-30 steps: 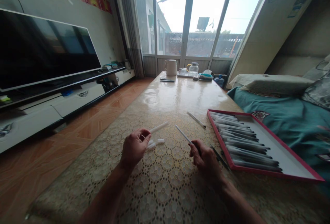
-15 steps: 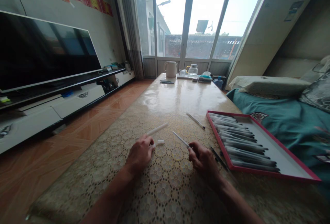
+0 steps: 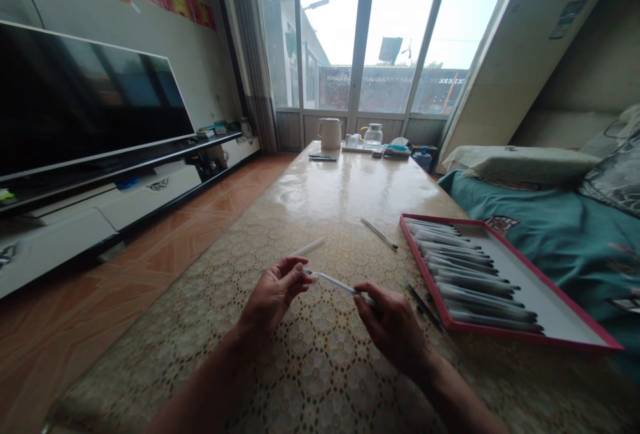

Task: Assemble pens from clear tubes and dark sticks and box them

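Over the near part of the table, my right hand (image 3: 393,321) is closed on a thin, whitish pen refill (image 3: 337,283) that points left. My left hand (image 3: 277,287) pinches a small, pale pen part (image 3: 307,273) between thumb and fingers; its exact kind is too small to tell. The refill's far end meets or nearly meets this part. Just beyond my left hand lies a clear pen barrel (image 3: 313,245) on the patterned tablecloth (image 3: 320,367). Farther right, a pen with a dark end (image 3: 380,234) lies apart.
A red-rimmed box (image 3: 560,294) holding several pens (image 3: 475,274) stands at right. Dark pens or pen parts (image 3: 423,304) lie along its left side. A beige kettle (image 3: 330,134), a glass pitcher (image 3: 373,136) and a tissue pack (image 3: 397,148) stand at the far end.
My left hand has lifted and turned, now pinching a small pale part; the two small pieces seen on the cloth no longer show there. My right hand has brought the refill left to it.
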The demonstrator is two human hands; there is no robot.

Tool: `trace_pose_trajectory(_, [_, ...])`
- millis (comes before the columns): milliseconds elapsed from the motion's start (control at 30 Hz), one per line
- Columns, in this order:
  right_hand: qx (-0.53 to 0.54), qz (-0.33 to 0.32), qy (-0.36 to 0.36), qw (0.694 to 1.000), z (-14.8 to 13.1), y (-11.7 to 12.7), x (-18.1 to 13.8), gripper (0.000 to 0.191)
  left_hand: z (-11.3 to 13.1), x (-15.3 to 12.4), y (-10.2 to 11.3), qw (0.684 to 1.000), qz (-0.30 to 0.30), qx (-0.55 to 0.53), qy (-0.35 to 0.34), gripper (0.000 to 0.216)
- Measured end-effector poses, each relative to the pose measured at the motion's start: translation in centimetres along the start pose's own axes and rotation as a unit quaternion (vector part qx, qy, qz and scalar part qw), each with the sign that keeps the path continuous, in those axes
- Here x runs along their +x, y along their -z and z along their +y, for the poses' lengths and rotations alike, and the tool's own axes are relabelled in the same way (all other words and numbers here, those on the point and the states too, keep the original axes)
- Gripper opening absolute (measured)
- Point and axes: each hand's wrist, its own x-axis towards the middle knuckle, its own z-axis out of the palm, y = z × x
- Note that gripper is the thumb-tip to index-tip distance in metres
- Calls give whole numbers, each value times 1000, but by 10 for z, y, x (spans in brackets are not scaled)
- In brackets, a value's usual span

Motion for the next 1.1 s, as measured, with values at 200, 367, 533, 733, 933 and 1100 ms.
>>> trace_pose_trajectory(200, [-4, 13, 6, 1000, 0, 1, 0, 21, -5, -3, -4, 994, -2, 94, -49, 30])
trace_pose_trajectory(367, [-17, -6, 1, 1000, -1, 2, 1, 22, -8, -2, -7, 992, -21, 113, -56, 31])
trace_pose_trajectory(533, [-15, -18, 11, 1000, 1, 0, 1, 23, -8, -4, -10, 989, -56, 128, -50, 30])
trace_pose_trajectory(733, [-68, -78, 45, 994, 6, -3, 0, 25, -10, -7, -11, 992, -46, 113, -33, 32])
trace_pose_trajectory(933, [-165, -55, 82, 981, 2, -9, -1, 28, -19, -8, -14, 992, -70, 98, -25, 35])
trace_pose_trajectory(1100, [-192, -44, 85, 977, -2, -12, -3, 29, -26, -9, -17, 992, -52, 105, -49, 33])
